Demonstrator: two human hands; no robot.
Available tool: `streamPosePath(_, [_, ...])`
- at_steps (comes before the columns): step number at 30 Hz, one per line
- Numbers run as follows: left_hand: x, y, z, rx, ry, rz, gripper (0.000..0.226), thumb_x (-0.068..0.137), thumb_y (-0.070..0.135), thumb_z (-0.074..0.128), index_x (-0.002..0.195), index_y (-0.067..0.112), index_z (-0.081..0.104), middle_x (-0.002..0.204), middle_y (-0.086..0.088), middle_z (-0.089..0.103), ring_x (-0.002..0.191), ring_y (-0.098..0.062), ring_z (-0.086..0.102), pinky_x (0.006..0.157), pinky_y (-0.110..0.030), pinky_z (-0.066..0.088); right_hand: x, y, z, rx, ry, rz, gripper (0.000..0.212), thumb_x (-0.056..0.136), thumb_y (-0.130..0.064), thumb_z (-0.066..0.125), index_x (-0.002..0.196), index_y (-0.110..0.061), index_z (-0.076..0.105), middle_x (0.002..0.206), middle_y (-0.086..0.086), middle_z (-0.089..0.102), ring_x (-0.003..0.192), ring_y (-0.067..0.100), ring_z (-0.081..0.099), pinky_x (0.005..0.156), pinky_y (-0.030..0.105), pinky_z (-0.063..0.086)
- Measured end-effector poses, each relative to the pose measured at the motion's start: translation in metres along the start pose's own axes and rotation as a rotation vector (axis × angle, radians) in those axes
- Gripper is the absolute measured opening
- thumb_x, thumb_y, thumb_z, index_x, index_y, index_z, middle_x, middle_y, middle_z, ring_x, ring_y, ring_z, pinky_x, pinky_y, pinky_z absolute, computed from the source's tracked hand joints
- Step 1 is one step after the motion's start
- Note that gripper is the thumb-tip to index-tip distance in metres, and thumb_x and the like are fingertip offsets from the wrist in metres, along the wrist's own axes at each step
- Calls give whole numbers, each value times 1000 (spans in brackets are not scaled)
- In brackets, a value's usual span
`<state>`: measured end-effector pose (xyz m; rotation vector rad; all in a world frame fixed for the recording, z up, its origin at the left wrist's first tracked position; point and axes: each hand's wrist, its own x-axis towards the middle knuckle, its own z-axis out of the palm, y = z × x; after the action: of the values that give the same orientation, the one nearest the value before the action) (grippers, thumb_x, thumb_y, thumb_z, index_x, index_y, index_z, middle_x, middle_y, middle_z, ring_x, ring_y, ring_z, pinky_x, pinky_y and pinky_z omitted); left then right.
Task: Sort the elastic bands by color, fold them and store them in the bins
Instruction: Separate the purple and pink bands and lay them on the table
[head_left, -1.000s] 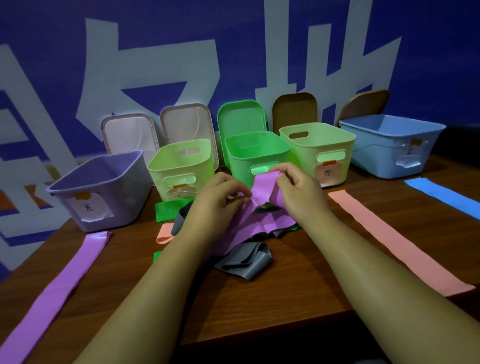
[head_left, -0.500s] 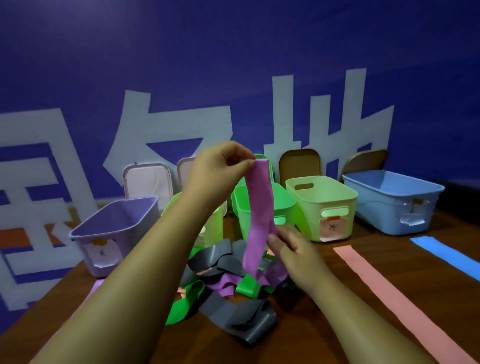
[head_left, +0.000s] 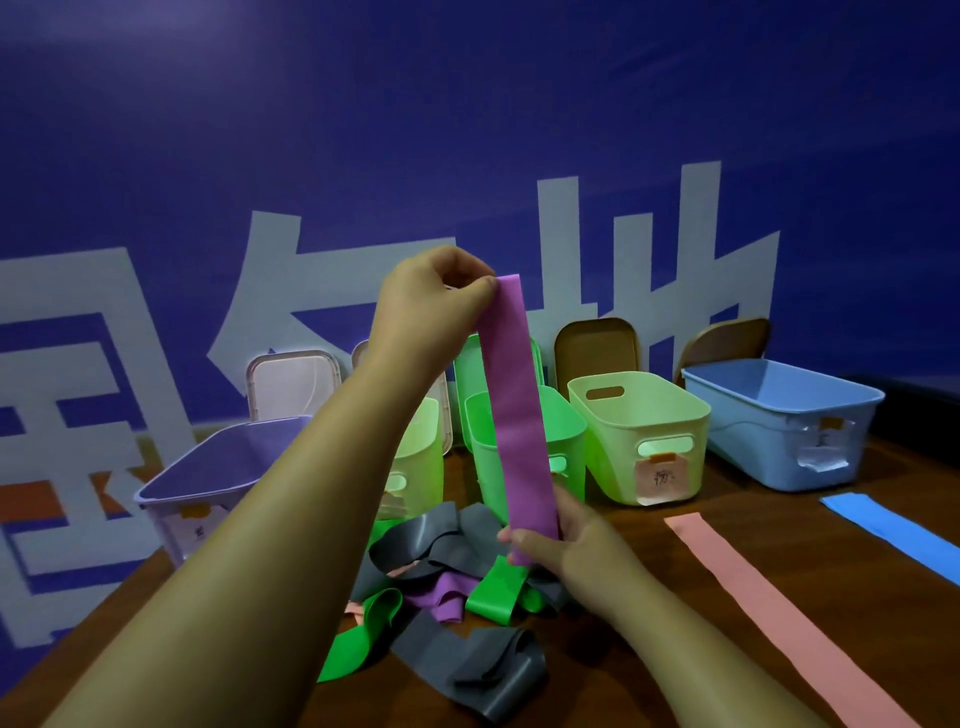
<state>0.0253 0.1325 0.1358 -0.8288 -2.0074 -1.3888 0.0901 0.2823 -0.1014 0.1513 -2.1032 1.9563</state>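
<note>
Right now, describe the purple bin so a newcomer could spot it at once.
Follow the row of bins along the blue wall at the far edge of the table. The purple bin is leftmost, next to a pale green bin. It alone is lavender, wider than the green ones.

Left forearm (head_left: 291, 519) covers most of light green bin (head_left: 421, 441) and near corner of purple bin (head_left: 223, 462). Left hand (head_left: 431, 301) screens most of second pink lid (head_left: 357, 356). Held purple band (head_left: 519, 415) crosses green bin (head_left: 566, 431), hiding much of its front; band's lower end buried in right hand (head_left: 566, 545). Labels on purple bin, yellow-green bin (head_left: 639, 415), blue bin (head_left: 779, 405): writing too small to read. Pink band (head_left: 779, 623) cut by bottom edge, blue band (head_left: 893, 535) by right edge. Pile (head_left: 457, 597): band count unclear, lower layers hidden.
</note>
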Motion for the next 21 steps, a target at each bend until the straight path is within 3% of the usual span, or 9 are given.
streamPosePath(4, [3, -8, -3, 19, 28, -34, 9, 95, 23, 68, 97, 24, 77, 88, 6, 76, 84, -13, 75, 78, -44, 66, 1, 0, 0, -32, -65, 76, 26, 98, -2, 70, 120, -16, 67, 97, 13, 82, 77, 25, 74, 84, 43, 63])
streamPosePath(8, [7, -23, -10, 41, 88, -89, 9, 96, 24, 68, 99, 25, 76, 89, 7, 76, 86, -12, 74, 79, -44, 66, -2, -5, -2, -23, -99, 87, 26, 104, -8, 67, 126, -20, 63, 101, 10, 82, 74, 20, 73, 68, 31, 54])
streamPosePath(14, [8, -43, -20, 31, 157, -162, 6, 97, 22, 70, 96, 26, 74, 90, 2, 77, 85, -20, 76, 76, -42, 66, -3, -4, -2, 56, -111, 111, 25, 102, -8, 69, 126, -14, 65, 103, 14, 81, 76, 19, 72, 67, 30, 56])
streamPosePath(21, [8, -51, -29, 30, 159, -189, 4, 99, 23, 71, 98, 23, 75, 90, 1, 77, 83, -20, 76, 80, -47, 66, -8, -9, -2, -10, -122, 99, 29, 102, -10, 70, 129, -15, 65, 103, 10, 82, 78, 17, 72, 70, 30, 56])
